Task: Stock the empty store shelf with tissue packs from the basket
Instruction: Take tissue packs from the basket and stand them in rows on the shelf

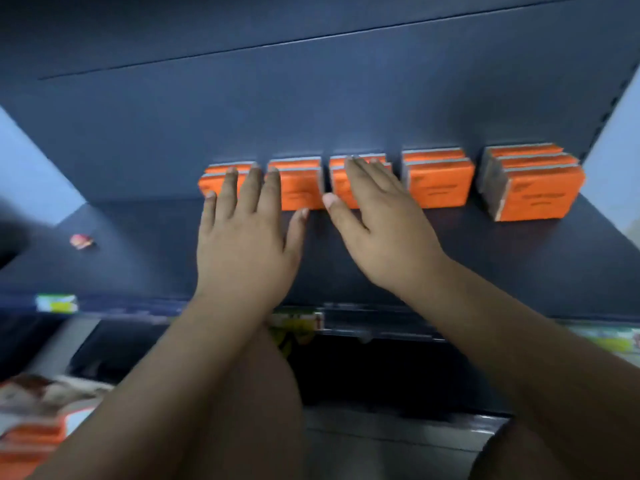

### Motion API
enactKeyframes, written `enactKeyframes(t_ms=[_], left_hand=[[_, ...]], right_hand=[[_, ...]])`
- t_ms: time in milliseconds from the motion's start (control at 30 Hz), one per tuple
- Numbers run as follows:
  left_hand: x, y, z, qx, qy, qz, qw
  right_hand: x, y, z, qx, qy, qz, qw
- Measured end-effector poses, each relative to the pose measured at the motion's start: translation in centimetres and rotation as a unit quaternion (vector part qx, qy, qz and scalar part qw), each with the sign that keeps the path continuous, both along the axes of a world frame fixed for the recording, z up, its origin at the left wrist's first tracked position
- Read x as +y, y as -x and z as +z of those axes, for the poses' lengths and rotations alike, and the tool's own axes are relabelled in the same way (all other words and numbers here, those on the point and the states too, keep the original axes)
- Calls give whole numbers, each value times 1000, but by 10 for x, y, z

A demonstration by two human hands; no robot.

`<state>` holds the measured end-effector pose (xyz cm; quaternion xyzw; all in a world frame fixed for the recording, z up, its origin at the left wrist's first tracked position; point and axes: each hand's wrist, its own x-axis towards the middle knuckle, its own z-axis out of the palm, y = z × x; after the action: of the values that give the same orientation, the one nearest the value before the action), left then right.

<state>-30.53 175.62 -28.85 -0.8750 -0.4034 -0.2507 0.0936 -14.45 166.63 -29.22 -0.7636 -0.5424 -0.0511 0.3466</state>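
**Head view.** Five groups of orange rectangular tissue packs point(438, 168) stand on edge in a row along the back of the dark blue metal shelf point(519, 271), each group two or three packs deep.

- **Left hand.** The left hand point(242, 237) is released, its fingers straight and spread. They lie against the front of the first group point(209, 185) and the near edge of the second group point(299, 192). The thumb rests just below the second group's lower edge.
- **Right hand.** The right hand point(377, 233) is likewise released, its fingers straight and laid over the front of the third group point(337, 190). Its thumb tip sits at the gap between the second and third groups. Neither hand grasps a pack.
- **Other groups.** The fourth group point(443, 192) stands just right of the right hand. The fifth group point(533, 192) lies further right.
- **Surroundings.** Well apart to the left of the left hand, a small red-and-white scrap point(81, 241) lies on the shelf. Below the wrists, price labels point(57, 303) sit on the shelf's front edge. Beneath the left forearm, blurred orange-and-white packs point(31, 434) show; what holds them cannot be made out.
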Motion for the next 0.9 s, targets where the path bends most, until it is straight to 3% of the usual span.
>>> enactKeyframes(t_ms=[267,400,600,900], left_hand=[[-1,221,-6,-25,7,194,981],[-3,323,-25,-32,46,272,961],[-10,413,-79,-22,160,365,917],[5,453,-179,-81,358,413,833]], right_hand=[[64,204,6,60,5,216,974],[87,305,-21,101,25,255,961],[118,402,-62,66,195,320,925],[173,452,-151,36,397,321,859]])
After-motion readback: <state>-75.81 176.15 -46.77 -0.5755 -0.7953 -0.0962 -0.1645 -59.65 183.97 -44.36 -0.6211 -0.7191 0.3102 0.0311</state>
